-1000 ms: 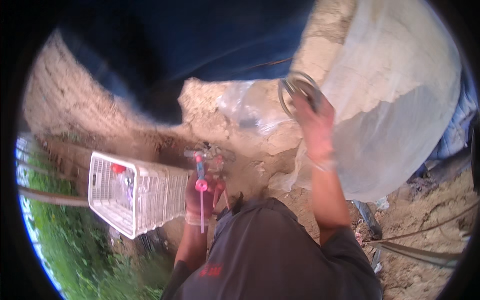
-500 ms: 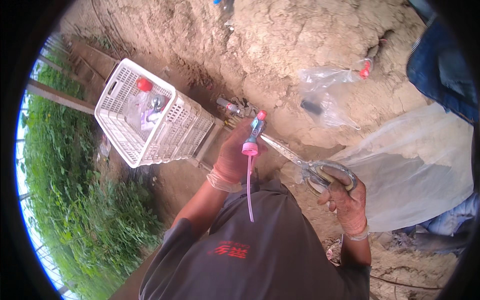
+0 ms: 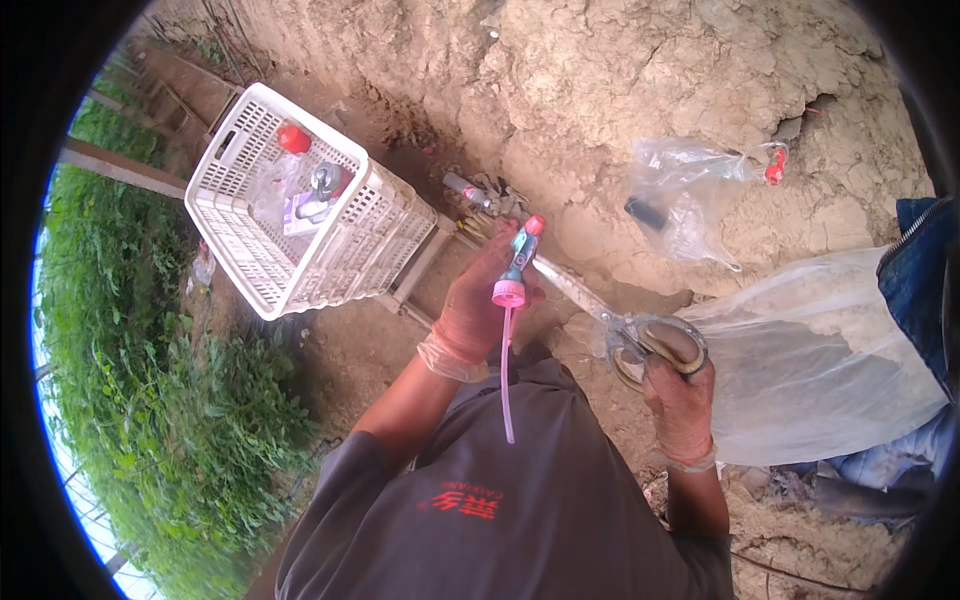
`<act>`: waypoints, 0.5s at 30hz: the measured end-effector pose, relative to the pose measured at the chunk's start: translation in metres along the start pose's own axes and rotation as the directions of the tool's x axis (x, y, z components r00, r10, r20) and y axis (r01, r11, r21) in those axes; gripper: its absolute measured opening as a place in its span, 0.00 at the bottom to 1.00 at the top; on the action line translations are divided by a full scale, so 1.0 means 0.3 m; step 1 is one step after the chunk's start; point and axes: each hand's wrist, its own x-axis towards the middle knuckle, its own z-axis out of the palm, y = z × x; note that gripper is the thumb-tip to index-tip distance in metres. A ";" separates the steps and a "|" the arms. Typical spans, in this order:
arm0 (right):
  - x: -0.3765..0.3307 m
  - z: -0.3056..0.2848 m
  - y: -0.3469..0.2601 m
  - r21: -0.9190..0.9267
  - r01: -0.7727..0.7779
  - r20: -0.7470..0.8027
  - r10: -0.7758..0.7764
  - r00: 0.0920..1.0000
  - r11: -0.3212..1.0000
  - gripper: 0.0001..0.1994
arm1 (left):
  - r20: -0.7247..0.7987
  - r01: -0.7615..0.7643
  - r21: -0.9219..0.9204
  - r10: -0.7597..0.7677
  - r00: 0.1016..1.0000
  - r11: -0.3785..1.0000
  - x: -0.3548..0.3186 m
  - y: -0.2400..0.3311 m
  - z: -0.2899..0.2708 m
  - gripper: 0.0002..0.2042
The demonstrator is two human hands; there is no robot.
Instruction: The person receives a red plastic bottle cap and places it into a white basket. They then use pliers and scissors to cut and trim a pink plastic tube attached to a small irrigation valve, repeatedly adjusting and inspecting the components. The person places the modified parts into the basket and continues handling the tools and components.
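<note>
In my left hand (image 3: 468,310), its fingers wrapped round it, is a trigger spray head (image 3: 520,250) with a red nozzle tip, a blue-grey body and a pink screw collar. A thin pink dip tube (image 3: 506,385) hangs from the collar in front of my dark shirt. My right hand (image 3: 682,412) grips a large worn pair of scissors (image 3: 590,302) by the handle loops. Their tip points left and reaches beside the spray head, close to my left fingers; whether it touches cannot be made out. Thin clear gloves cover both hands.
A white plastic crate (image 3: 355,240), holding a red-capped item and packets, stands on a wooden stool (image 3: 418,268) at left. Clear plastic bags (image 3: 690,185) lie against the earth wall. Plastic sheeting (image 3: 810,350) and a blue jacket (image 3: 920,290) are at right. Green plants (image 3: 190,420) grow at left.
The view has shifted a little. My right hand with the scissors has come slightly left and turned around the handles. My left hand still holds the spray head, with little movement.
</note>
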 end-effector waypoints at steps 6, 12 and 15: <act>0.009 0.050 0.108 0.306 -0.073 -0.038 0.089 0.995 0.949 0.27 | -0.132 0.075 -0.323 -0.123 0.984 0.944 0.039 0.008 0.058 0.26; 0.025 0.016 0.210 -0.595 0.316 0.050 -0.358 0.932 0.739 0.19 | 0.088 0.170 -0.323 -0.149 0.985 0.931 0.030 0.007 -0.013 0.25; 0.019 0.014 0.221 -0.635 0.456 0.096 -0.522 0.847 0.623 0.16 | 0.038 0.151 -0.312 -0.146 0.989 0.938 0.019 0.020 -0.003 0.23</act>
